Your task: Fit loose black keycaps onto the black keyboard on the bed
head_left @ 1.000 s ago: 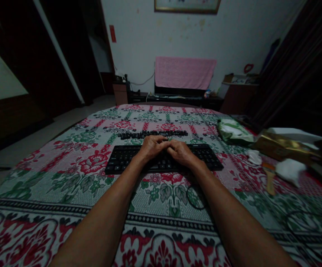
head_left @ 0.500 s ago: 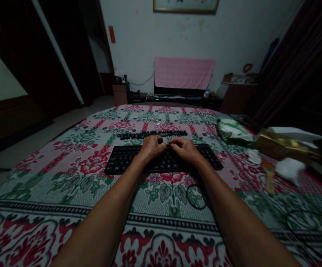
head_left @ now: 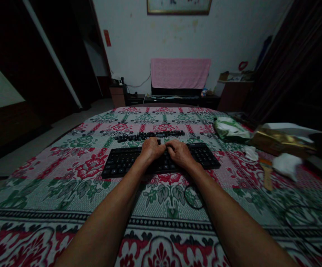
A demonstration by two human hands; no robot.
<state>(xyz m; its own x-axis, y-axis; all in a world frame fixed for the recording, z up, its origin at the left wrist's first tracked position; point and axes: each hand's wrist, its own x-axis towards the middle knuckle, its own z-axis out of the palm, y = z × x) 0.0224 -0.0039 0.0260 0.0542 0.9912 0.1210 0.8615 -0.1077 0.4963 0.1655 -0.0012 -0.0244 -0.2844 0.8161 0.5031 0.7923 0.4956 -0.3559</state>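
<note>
A black keyboard [head_left: 119, 161] lies across a floral bedspread [head_left: 66, 178]. Both my hands rest on its middle, side by side, with fingers curled. My left hand [head_left: 150, 149] pinches a small black keycap [head_left: 158, 141] at its fingertips, just above the keyboard's far edge. My right hand [head_left: 181, 152] is curled with its fingertips down on the keys, close to the left hand; what it holds, if anything, is hidden. A row of loose black keycaps [head_left: 149, 135] lies on the bedspread just beyond the keyboard. The keyboard's cable [head_left: 190, 194] loops under my right forearm.
To the right lie a green-and-white packet [head_left: 229, 129], a gold box [head_left: 280, 142], white wads [head_left: 286, 165] and a wooden-handled brush [head_left: 267, 174]. A pink cloth [head_left: 180, 72] covers a stand at the far wall. Bare floor [head_left: 38, 137] lies to the left of the bed.
My hands, touching over the keys a second ago, have drawn slightly apart, and a small black keycap now shows at my left fingertips. The view has shifted a little left.
</note>
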